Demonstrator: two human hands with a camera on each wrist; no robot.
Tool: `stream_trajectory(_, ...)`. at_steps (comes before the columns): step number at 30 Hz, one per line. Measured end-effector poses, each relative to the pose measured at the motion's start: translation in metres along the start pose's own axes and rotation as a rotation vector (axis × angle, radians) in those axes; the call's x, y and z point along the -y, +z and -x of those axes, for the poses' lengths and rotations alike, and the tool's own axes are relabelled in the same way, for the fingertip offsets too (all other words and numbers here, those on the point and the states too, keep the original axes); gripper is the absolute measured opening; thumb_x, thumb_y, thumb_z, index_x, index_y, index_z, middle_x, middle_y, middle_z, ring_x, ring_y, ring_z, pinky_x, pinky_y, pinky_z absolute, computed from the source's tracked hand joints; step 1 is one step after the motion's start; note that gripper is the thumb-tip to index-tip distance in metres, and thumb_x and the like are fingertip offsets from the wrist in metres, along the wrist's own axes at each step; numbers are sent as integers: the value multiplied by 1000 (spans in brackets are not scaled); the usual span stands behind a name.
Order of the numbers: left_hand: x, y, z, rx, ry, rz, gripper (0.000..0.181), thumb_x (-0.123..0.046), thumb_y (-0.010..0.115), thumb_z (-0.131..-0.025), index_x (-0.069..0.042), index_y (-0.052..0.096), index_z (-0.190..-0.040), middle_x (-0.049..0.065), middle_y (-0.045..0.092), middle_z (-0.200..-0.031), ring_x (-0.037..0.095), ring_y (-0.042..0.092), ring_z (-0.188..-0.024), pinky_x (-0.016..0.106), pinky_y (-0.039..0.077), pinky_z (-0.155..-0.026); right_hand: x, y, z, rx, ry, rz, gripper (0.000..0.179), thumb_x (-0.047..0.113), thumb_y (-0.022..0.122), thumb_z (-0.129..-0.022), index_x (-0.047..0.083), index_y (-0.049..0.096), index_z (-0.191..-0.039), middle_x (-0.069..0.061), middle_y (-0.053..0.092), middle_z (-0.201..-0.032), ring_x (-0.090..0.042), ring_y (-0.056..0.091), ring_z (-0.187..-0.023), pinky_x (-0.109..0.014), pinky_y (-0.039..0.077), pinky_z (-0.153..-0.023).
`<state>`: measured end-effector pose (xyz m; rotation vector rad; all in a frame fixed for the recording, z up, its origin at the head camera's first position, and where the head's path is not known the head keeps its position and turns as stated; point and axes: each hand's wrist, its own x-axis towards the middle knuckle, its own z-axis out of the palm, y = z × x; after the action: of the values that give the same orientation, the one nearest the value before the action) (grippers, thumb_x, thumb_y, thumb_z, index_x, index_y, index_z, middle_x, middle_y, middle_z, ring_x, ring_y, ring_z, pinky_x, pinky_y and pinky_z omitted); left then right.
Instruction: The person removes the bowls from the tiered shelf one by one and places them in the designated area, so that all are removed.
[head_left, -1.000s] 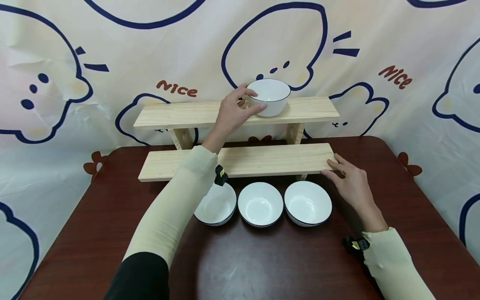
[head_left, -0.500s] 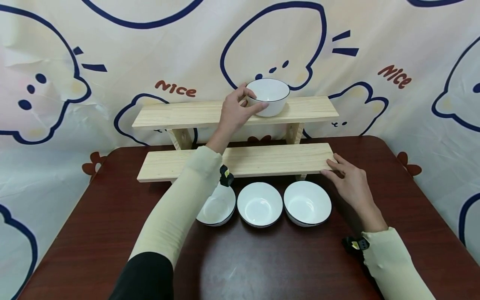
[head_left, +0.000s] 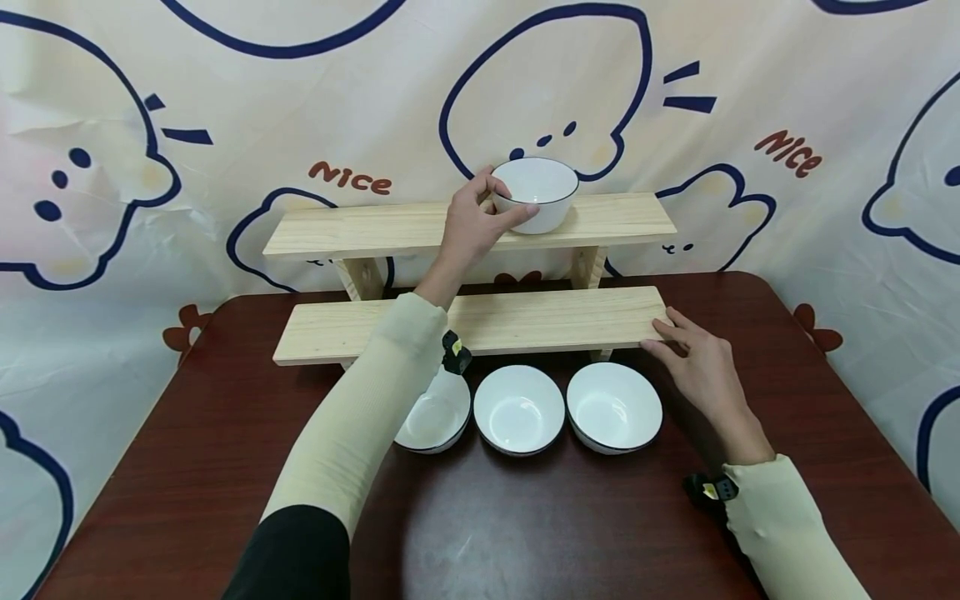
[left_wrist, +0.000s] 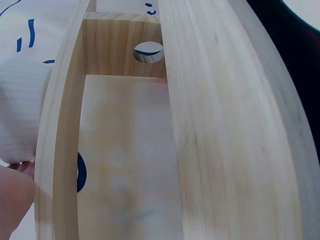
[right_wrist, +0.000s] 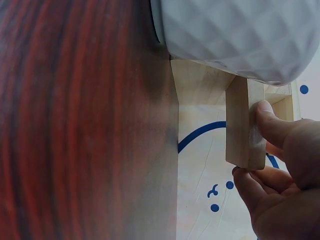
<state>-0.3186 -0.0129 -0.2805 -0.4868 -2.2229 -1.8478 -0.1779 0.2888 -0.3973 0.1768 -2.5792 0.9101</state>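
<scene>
My left hand [head_left: 474,218] pinches the left side of a white bowl [head_left: 542,212] with a dark rim, thumb outside and fingertips at the rim. That bowl stands upright on the upper board of a two-tier wooden shelf [head_left: 360,229]. In the left wrist view, part of the ribbed bowl [left_wrist: 22,110] shows beyond the upper board, with the hand [left_wrist: 15,200] at the left edge. My right hand [head_left: 697,358] grips the right end of the lower board [head_left: 555,321]. The right wrist view shows the thumb [right_wrist: 272,122] on the board's front edge and fingertips at its end.
On the dark wood table [head_left: 480,533], in front of the shelf, stand a left bowl [head_left: 435,412], a middle bowl [head_left: 519,408] and a right bowl [head_left: 615,407]. My left forearm partly covers the left one. A printed cloth [head_left: 360,108] hangs behind.
My left forearm has shifted slightly to the right, while the hand stays on the bowl. The right hand keeps its grip on the lower board.
</scene>
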Motion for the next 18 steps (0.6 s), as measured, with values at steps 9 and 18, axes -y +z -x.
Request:
stream_trajectory(9, -2, -3, 1, -7, -28, -69, 38, -24, 89, -81, -11, 55, -91, 3, 41, -158, 19, 37, -145, 31, 38, -113, -2, 1, -1, 6, -3, 2, 44, 14, 78, -91, -10, 64, -125, -32, 50, -143, -51, 53, -123, -63, 49, -91)
stream_trajectory(18, -4, -8, 5, -8, -25, -98, 39, -27, 89, -80, -10, 56, -91, 4, 44, -157, 19, 39, -144, 34, 41, -111, -2, 0, -1, 2, -2, 4, 44, 14, 78, -90, -10, 65, -125, -31, 50, -142, -51, 53, -123, -63, 49, -91)
